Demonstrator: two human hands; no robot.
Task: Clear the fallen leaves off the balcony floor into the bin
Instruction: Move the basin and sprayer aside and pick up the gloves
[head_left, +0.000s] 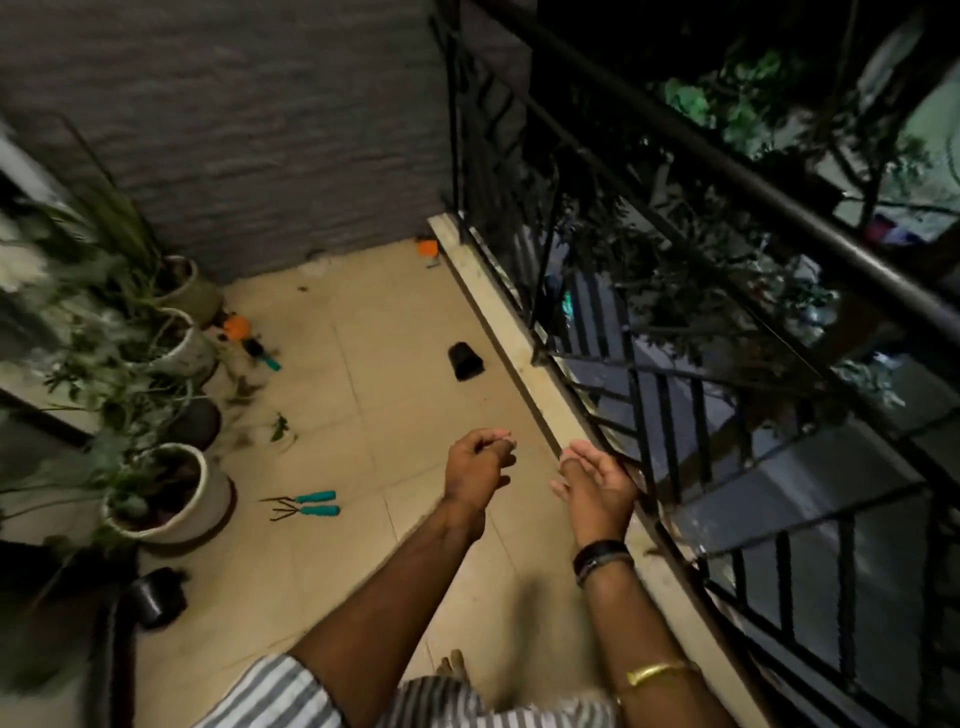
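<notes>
Both arms reach out over the tiled balcony floor (363, 364). The left hand (475, 465) has its fingers curled in with the fingertips bunched together; whether it pinches something small there cannot be told from the blur. The right hand (595, 486) is held open, palm turned toward the left hand, fingers straight and relaxed, holding nothing, just beside the pale ledge (498, 312) under the black railing (675, 374). A dark band (602, 558) sits on the right wrist and a gold bangle (654, 674) further up the forearm. A small green leaf (279, 427) lies on the floor near the row of potted plants (171, 488) along the left side, with some dark scraps scattered near the far grey wall (260, 130). Two teal-handled garden tools (306, 504) lie side by side on the tiles just right of the nearest white pot. A small black pot (465, 360) lies tipped over near the ledge, and another black pot (156, 597) lies at lower left. No bin can be made out with certainty.
</notes>
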